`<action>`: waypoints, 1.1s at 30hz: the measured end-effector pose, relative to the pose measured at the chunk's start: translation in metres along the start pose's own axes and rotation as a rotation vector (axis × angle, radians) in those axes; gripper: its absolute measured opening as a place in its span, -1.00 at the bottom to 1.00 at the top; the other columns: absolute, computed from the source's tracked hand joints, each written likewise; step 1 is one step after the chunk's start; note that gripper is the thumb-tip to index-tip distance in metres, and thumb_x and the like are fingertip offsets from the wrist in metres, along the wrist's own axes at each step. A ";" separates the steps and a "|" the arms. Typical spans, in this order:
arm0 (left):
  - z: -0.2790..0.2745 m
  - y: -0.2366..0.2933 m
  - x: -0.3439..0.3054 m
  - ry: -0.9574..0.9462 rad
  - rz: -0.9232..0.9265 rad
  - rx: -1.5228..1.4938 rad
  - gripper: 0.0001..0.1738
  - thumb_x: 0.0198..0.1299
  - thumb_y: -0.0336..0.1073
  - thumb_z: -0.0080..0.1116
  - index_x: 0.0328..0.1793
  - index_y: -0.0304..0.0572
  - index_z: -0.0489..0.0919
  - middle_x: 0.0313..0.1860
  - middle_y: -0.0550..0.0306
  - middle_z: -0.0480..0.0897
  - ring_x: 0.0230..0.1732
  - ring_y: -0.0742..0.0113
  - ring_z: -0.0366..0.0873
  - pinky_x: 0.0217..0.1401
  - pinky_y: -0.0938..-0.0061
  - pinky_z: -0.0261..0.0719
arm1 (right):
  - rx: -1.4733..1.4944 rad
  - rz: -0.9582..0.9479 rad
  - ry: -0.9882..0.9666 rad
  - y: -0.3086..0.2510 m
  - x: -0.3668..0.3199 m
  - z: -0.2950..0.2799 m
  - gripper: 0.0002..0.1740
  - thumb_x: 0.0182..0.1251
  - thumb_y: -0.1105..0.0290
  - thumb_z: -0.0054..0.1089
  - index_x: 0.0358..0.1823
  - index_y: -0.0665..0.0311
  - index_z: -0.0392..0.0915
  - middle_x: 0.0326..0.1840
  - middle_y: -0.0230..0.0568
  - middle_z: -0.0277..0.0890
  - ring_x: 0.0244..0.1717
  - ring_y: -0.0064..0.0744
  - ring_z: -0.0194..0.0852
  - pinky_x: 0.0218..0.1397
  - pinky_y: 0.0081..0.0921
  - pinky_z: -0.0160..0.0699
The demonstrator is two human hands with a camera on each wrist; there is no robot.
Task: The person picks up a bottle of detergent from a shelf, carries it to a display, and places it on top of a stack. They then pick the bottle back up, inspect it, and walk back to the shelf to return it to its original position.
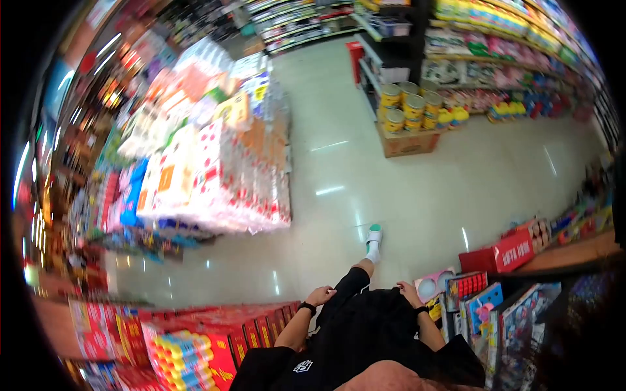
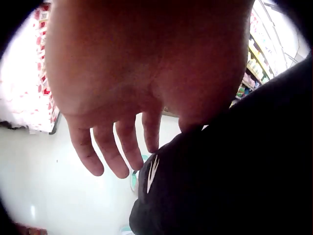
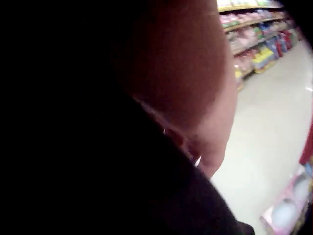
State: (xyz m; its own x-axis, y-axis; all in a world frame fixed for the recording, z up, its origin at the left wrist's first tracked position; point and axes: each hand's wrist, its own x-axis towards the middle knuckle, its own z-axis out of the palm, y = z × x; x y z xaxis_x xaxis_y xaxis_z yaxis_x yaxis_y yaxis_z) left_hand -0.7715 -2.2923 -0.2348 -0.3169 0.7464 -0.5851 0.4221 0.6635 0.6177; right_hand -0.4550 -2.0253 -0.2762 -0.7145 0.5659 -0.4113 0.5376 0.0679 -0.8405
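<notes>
Fingers (image 2: 110,152) of the left hand (image 1: 319,295) hang straight and slightly spread, pointing down at the pale floor (image 1: 404,182) and holding nothing. The hand lies close against the black shorts (image 1: 365,319) at the left thigh. The right hand (image 1: 409,293) rests on the shorts at the right hip. Dark fabric hides its fingers in the wrist view, so I cannot tell how they are set. The long axis of the shorts' leg runs forward from the waist, towards the white-socked foot (image 1: 373,242) in a green slipper. Red boxes (image 1: 254,329) stand just left of the body and toy boxes (image 1: 476,306) just right. A stack of wrapped packs (image 1: 215,176) sits further ahead on the left.
</notes>
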 end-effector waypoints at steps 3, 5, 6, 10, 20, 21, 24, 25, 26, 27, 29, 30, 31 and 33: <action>-0.021 0.022 0.050 -0.089 -0.025 0.036 -0.38 0.38 0.23 0.10 0.18 -0.16 0.68 -0.09 -0.16 0.78 -0.02 -0.10 0.73 0.10 0.14 0.66 | 0.237 0.140 0.268 -0.006 -0.016 -0.009 -0.66 0.45 0.27 0.21 0.09 0.38 0.61 -0.18 -0.07 0.71 -0.13 -0.26 0.72 -0.01 -0.36 0.67; -0.031 0.038 0.086 -0.083 0.011 0.058 -0.44 0.35 0.17 0.17 0.17 -0.12 0.68 -0.10 -0.10 0.79 -0.03 -0.08 0.74 0.10 0.15 0.67 | 0.208 0.155 0.310 -0.003 -0.011 -0.018 -0.61 0.47 0.17 0.24 0.08 0.37 0.61 -0.13 -0.06 0.74 -0.09 -0.28 0.74 0.01 -0.36 0.69; -0.037 0.047 0.102 -0.126 0.031 0.080 -0.45 0.34 0.17 0.17 0.18 -0.12 0.68 -0.09 -0.10 0.79 -0.03 -0.08 0.74 0.10 0.16 0.67 | 0.194 0.166 0.330 -0.003 -0.009 -0.020 -0.58 0.48 0.12 0.26 0.08 0.37 0.61 -0.11 -0.05 0.76 -0.07 -0.30 0.76 0.02 -0.36 0.70; -0.058 0.077 0.168 -0.248 0.056 0.180 -0.48 0.32 0.11 0.20 0.18 -0.10 0.67 -0.04 -0.07 0.79 0.02 -0.03 0.74 0.11 0.17 0.67 | 0.139 0.117 0.325 0.017 0.018 -0.036 -0.60 0.45 0.17 0.28 0.12 0.33 0.58 -0.10 -0.04 0.76 -0.07 -0.23 0.76 0.03 -0.34 0.70; -0.095 0.148 0.323 -0.125 0.095 -0.068 -0.45 0.30 0.14 0.24 0.17 -0.16 0.68 -0.03 -0.20 0.77 0.03 -0.07 0.75 0.12 0.18 0.68 | 0.265 0.358 0.368 -0.033 0.128 -0.139 -0.47 0.42 0.05 0.32 0.17 0.36 0.59 -0.06 -0.10 0.72 -0.18 -0.32 0.69 -0.06 -0.40 0.67; -0.097 0.153 0.333 -0.119 0.104 -0.066 -0.46 0.31 0.12 0.25 0.16 -0.16 0.68 -0.05 -0.20 0.78 0.01 -0.05 0.76 0.09 0.20 0.68 | 0.257 0.363 0.386 -0.019 0.140 -0.143 -0.47 0.43 0.05 0.31 0.17 0.36 0.59 -0.06 -0.10 0.72 -0.17 -0.37 0.68 -0.03 -0.40 0.66; -0.101 0.158 0.355 -0.127 0.080 -0.032 -0.45 0.31 0.14 0.24 0.16 -0.13 0.69 -0.10 -0.16 0.79 -0.06 0.00 0.77 0.06 0.23 0.70 | 0.231 0.440 0.432 -0.059 0.150 -0.182 -0.49 0.43 0.06 0.31 0.15 0.35 0.59 -0.11 -0.13 0.72 -0.14 -0.40 0.66 -0.01 -0.43 0.65; -0.102 0.157 0.361 -0.145 0.050 -0.040 -0.45 0.29 0.15 0.25 0.16 -0.13 0.70 -0.09 -0.15 0.79 -0.05 0.01 0.77 0.06 0.23 0.70 | 0.270 0.460 0.446 -0.050 0.153 -0.187 -0.49 0.43 0.06 0.31 0.14 0.35 0.60 -0.15 -0.15 0.72 -0.12 -0.42 0.65 -0.01 -0.44 0.65; -0.102 0.156 0.368 -0.167 0.018 -0.043 -0.45 0.28 0.16 0.26 0.15 -0.12 0.70 -0.08 -0.14 0.79 -0.05 0.02 0.77 0.07 0.23 0.69 | 0.256 0.428 0.506 -0.041 0.158 -0.192 -0.50 0.43 0.06 0.31 0.14 0.35 0.60 -0.15 -0.16 0.72 -0.12 -0.42 0.65 -0.02 -0.44 0.65; -0.102 0.155 0.374 -0.191 0.000 -0.042 -0.45 0.27 0.16 0.28 0.14 -0.09 0.71 -0.07 -0.12 0.80 -0.04 0.04 0.77 0.08 0.23 0.69 | 0.249 0.400 0.565 -0.004 0.167 -0.186 -0.50 0.44 0.06 0.31 0.14 0.35 0.60 -0.15 -0.17 0.72 -0.12 -0.43 0.65 -0.02 -0.44 0.65; -0.101 0.151 0.382 -0.245 -0.043 -0.013 -0.46 0.27 0.15 0.29 0.14 -0.10 0.72 -0.08 -0.09 0.80 -0.05 0.08 0.76 0.08 0.25 0.69 | 0.249 0.417 0.651 -0.012 0.161 -0.192 -0.55 0.47 0.11 0.28 0.14 0.34 0.60 -0.12 -0.17 0.72 -0.10 -0.43 0.64 0.01 -0.46 0.63; -0.103 0.157 0.388 -0.273 -0.062 0.004 -0.46 0.27 0.14 0.30 0.14 -0.11 0.72 -0.08 -0.07 0.80 -0.05 0.10 0.76 0.08 0.26 0.69 | 0.336 0.402 0.697 -0.013 0.161 -0.195 -0.53 0.46 0.09 0.29 0.13 0.35 0.61 -0.10 -0.14 0.72 -0.08 -0.38 0.66 0.04 -0.43 0.63; -0.105 0.162 0.391 -0.307 -0.100 -0.041 -0.46 0.27 0.12 0.31 0.15 -0.14 0.71 -0.10 -0.01 0.80 -0.12 0.20 0.75 -0.01 0.28 0.71 | 0.420 0.387 0.742 -0.013 0.157 -0.197 -0.52 0.44 0.07 0.29 0.12 0.35 0.61 -0.08 -0.10 0.72 -0.05 -0.33 0.67 0.06 -0.41 0.63; -0.105 0.175 0.403 -0.363 -0.145 -0.048 -0.46 0.27 0.11 0.32 0.15 -0.15 0.71 -0.12 0.02 0.79 -0.17 0.25 0.74 -0.11 0.31 0.72 | 0.504 0.392 0.817 -0.008 0.154 -0.202 -0.60 0.50 0.14 0.24 0.10 0.33 0.63 -0.11 -0.25 0.69 -0.10 -0.44 0.62 0.03 -0.47 0.59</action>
State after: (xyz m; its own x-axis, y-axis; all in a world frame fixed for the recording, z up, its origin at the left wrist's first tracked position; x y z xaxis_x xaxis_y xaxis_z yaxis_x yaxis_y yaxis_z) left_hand -0.9141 -1.8700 -0.3070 -0.0460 0.5838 -0.8106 0.3517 0.7690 0.5339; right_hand -0.4793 -1.7730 -0.2618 0.0927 0.8719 -0.4809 0.2830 -0.4861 -0.8268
